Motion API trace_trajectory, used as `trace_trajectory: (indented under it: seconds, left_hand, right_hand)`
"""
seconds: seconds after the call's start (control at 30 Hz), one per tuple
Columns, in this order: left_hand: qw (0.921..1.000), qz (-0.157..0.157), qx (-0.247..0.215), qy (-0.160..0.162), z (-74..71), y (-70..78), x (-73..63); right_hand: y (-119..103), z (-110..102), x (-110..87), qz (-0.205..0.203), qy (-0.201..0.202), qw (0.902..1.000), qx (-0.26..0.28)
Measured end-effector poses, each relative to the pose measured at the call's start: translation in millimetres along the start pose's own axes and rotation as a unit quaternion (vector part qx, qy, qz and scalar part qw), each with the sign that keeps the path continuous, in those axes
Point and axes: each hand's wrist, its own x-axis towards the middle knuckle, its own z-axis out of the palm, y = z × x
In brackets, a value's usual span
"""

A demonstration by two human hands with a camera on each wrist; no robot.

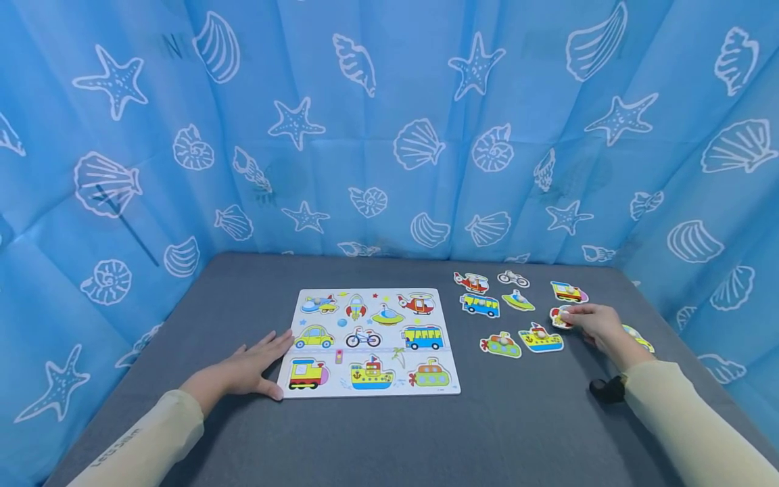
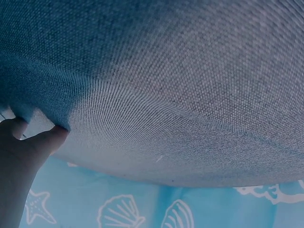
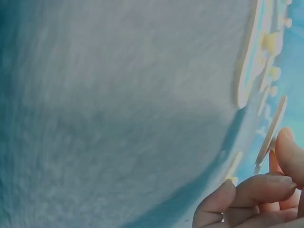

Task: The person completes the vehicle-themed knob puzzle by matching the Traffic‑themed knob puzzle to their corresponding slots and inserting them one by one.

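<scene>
A white puzzle board (image 1: pixel 389 348) with pictures of vehicles lies on the grey table. My left hand (image 1: pixel 258 365) rests beside its left edge, fingers spread and touching the edge; the left wrist view catches only part of that hand (image 2: pixel 28 147). Over on the right, my right hand (image 1: pixel 599 328) pinches a small red-and-white puzzle piece (image 1: pixel 558 316) between thumb and finger. Fingers cover part of its picture. In the right wrist view the puzzle piece (image 3: pixel 272 130) appears edge-on and tilted, at the thumb.
Around the right hand lie loose knobbed pieces: a train (image 1: pixel 569 291), a boat (image 1: pixel 541 338), a submarine (image 1: pixel 501 345), a bus (image 1: pixel 481 306), a flying saucer (image 1: pixel 518 300), a helicopter (image 1: pixel 471 282) and a bicycle (image 1: pixel 513 279). A yellow-green piece (image 1: pixel 639 338) is partly behind the wrist. Blue curtains (image 1: pixel 389 135) enclose the table.
</scene>
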Motion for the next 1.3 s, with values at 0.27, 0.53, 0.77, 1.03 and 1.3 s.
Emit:
trace_trajectory:
  seconds: [0.27,0.53,0.77,1.03,1.3]
  left_hand:
    - [1.0,-0.001,-0.001,0.0,0.1,0.4,-0.1]
    - [1.0,-0.003,-0.003,-0.005,-1.5,2.5,-1.1]
    - [1.0,-0.001,0.001,-0.004,-0.8,1.3,-1.2]
    - [1.0,-0.002,0.0,-0.004,-0.2,0.3,-0.5]
    - [1.0,-0.003,0.004,-0.004,0.0,2.5,-1.3]
  right_hand:
    - [-7.4,6.6,-13.0,-0.08,-0.039,0.9954,-0.035]
    - [-17.8,18.9,-25.5,-0.117,-0.062,0.9899,-0.052]
    - [-30.5,29.3,-37.4,-0.143,-0.074,0.9854,-0.056]
    - [-38.3,43.9,-43.0,-0.158,-0.096,0.9814,-0.052]
    - [-42.1,52.8,-46.4,-0.164,-0.097,0.9802,-0.055]
